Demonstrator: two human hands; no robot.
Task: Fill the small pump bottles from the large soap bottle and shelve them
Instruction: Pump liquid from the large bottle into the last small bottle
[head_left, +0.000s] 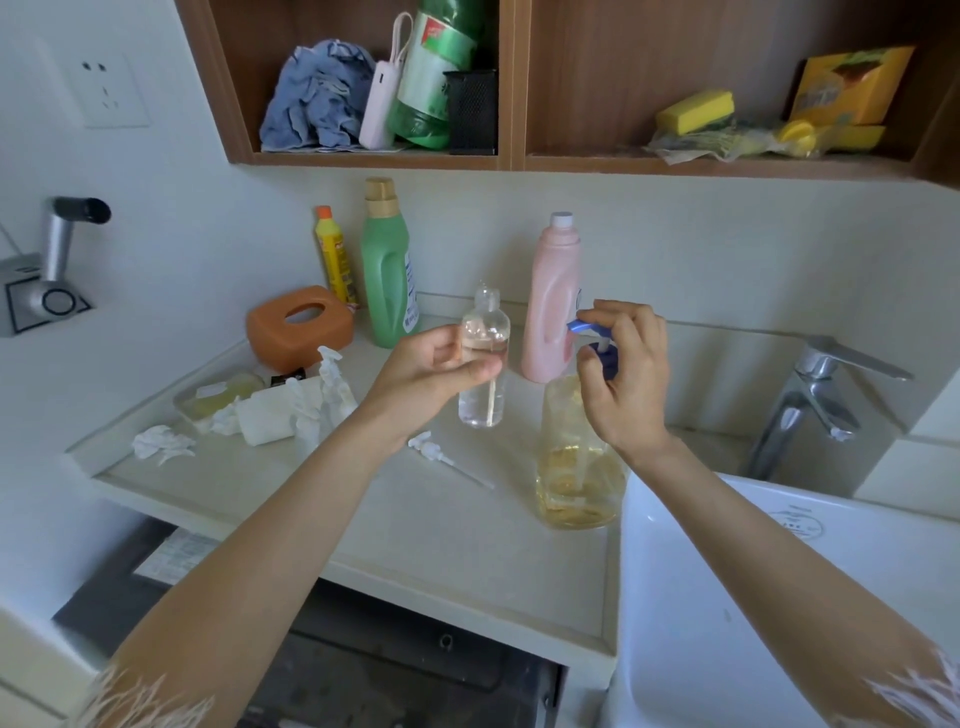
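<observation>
My left hand (439, 366) grips a small clear pump bottle (484, 364), upright above the counter, with a thin tube inside it. To its right stands the large soap bottle (579, 467), holding yellow liquid in its lower part. My right hand (621, 371) pinches that bottle's blue pump head (597, 345) from above. A loose white pump with its tube (447, 460) lies flat on the counter (415, 530) in front of the small bottle. Two more small clear pump bottles (324, 400) stand at the left.
A pink bottle (553, 301), green bottle (387, 270) and yellow bottle (335, 257) stand by the back wall, beside an orange tissue box (301, 325). Crumpled tissues (161, 441) lie left. A sink (779, 597) and tap (815, 400) are right. A wooden shelf (519, 161) hangs above.
</observation>
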